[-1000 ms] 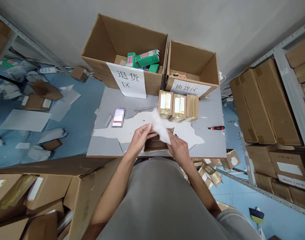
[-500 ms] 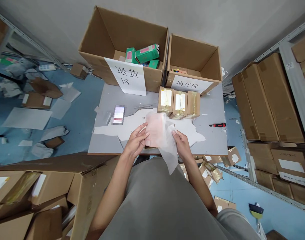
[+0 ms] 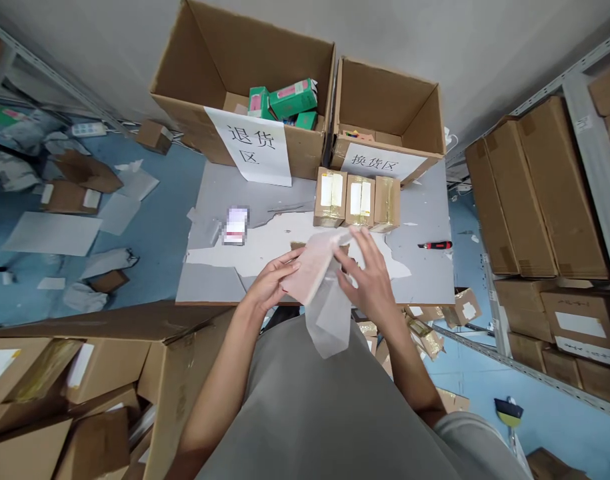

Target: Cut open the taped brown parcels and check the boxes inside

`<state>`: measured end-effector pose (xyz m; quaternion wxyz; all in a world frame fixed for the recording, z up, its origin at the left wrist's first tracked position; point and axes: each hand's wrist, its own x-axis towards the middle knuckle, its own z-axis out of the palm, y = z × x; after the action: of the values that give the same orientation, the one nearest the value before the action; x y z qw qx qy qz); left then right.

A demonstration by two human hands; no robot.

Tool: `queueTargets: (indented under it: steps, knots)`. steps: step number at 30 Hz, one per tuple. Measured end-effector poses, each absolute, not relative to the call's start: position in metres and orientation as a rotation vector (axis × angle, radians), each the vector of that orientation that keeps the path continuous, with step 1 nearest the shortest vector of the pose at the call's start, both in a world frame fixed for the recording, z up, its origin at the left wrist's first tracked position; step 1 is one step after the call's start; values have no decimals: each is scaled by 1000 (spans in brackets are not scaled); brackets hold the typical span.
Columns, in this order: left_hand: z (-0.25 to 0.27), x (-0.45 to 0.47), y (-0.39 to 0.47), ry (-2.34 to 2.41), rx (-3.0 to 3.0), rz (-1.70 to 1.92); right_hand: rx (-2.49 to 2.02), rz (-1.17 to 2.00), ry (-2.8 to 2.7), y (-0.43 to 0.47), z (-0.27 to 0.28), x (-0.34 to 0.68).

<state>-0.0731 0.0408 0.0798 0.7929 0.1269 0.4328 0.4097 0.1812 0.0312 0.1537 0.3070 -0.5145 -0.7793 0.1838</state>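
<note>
Held above grey tabletop surface (image 3: 419,283) in pinching left hand (image 3: 273,283): flat pale-pink rectangular packet (image 3: 311,270), now tilted. Alongside: right hand (image 3: 369,277), newly spread, no firm grip evident; thin translucent white sheet (image 3: 329,323), still unremoved.

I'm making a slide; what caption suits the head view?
Left hand holds a flat pink item with white wrapping, right hand spread beside it, two open cartons behind.

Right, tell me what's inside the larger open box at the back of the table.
At least three green cartons lie inside the larger open box. Its front wall and the cartons hide whatever is lower down.
</note>
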Motion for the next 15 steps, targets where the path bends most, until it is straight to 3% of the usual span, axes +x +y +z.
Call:
queueTargets:
  steps: [5,11,15]
  knots:
    - [94,-78,53,918,455,807,-1226,624,-2332,42,157,178]
    - [91,-91,53,1023,645,864,-1653,801,-1544,46,128,178]
    - [70,-101,62,1271,727,919,-1604,1064,-1128,50,117,186]
